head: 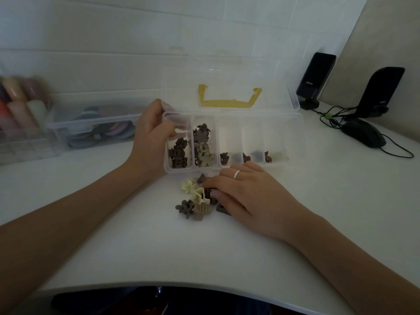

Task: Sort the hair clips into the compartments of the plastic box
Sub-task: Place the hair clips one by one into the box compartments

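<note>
Here our right hand (238, 196) lies fingers flat on the small loose brown-and-cream plastic hair clips (195, 198), gripping none we can see, just before the clear compartmented plastic box (295, 123) our left hand (151, 135) grips.

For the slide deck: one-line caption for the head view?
Left hand grips the plastic box while right hand reaches into loose hair clips.
</note>
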`<move>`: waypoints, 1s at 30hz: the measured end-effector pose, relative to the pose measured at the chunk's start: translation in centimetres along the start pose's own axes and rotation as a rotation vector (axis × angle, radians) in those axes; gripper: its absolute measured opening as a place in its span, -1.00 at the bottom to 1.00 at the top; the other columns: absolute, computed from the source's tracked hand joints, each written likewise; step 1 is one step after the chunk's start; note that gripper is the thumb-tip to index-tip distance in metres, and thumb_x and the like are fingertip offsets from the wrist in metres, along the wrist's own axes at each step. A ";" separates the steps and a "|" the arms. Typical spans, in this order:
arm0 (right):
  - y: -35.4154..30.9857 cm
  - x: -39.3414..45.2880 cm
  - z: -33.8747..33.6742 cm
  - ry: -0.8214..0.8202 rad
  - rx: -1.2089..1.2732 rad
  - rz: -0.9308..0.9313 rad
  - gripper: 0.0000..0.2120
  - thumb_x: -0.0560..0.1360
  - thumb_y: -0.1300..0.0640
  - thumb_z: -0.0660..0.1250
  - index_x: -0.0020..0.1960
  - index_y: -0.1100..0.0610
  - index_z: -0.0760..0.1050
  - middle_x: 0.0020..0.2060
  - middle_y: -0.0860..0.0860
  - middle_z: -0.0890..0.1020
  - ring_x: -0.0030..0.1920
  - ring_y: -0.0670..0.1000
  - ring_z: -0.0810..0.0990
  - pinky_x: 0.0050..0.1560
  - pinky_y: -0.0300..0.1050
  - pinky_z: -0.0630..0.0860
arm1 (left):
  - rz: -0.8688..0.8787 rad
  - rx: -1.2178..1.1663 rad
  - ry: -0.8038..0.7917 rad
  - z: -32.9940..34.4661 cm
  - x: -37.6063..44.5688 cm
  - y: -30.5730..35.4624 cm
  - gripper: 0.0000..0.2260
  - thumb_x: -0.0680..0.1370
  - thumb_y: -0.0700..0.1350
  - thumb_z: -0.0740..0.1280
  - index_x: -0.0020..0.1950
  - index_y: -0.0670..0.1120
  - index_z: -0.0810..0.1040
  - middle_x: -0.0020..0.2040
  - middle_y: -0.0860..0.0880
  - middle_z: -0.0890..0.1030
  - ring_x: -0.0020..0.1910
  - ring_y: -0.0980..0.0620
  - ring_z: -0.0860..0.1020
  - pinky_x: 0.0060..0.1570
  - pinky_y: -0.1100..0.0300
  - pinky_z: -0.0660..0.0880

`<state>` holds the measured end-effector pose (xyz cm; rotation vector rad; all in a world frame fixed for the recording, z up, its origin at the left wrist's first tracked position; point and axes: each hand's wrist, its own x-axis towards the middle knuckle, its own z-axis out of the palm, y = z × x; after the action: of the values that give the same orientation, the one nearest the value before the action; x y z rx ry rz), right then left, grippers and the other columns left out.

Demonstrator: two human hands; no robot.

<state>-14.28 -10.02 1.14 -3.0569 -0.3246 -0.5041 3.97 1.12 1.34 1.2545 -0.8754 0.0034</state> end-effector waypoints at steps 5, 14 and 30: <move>-0.1 0.0 0.1 0.102 0.069 0.002 -0.77 0.50 -0.05 0.20 0.04 0.04 0.51 -0.18 -0.11 0.59 -0.15 -0.09 0.50 -0.12 -0.18 0.38 | -0.017 -0.012 -0.004 0.0 -0.1 0.1 -0.83 0.28 -0.31 0.12 -0.16 -0.20 0.38 -0.29 -0.06 0.44 -0.31 0.07 0.46 -0.32 0.29 0.47; 0.1 0.0 0.1 0.304 0.160 0.022 -0.78 0.44 0.06 0.31 0.06 0.08 0.44 -0.15 -0.06 0.57 -0.22 -0.20 0.37 -0.17 -0.41 0.30 | 0.001 -0.003 -0.010 -0.1 0.0 -0.1 -0.87 0.29 -0.32 0.12 -0.25 -0.13 0.35 -0.38 0.15 0.47 -0.36 0.15 0.45 -0.34 0.31 0.47; 0.2 0.0 -0.5 0.310 0.151 0.067 -0.73 0.53 0.17 0.22 0.22 0.03 0.42 -0.08 -0.03 0.42 -0.35 -0.08 0.39 -0.39 -0.14 0.42 | -0.033 0.013 0.009 -0.1 -0.1 -0.2 -0.73 0.31 -0.29 0.14 -0.04 -0.39 0.39 -0.18 -0.26 0.45 -0.20 -0.11 0.44 -0.24 0.11 0.49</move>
<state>-14.37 -10.21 1.63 -2.7766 -0.2353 -0.8901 4.04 1.17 1.14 1.2795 -0.8480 -0.0114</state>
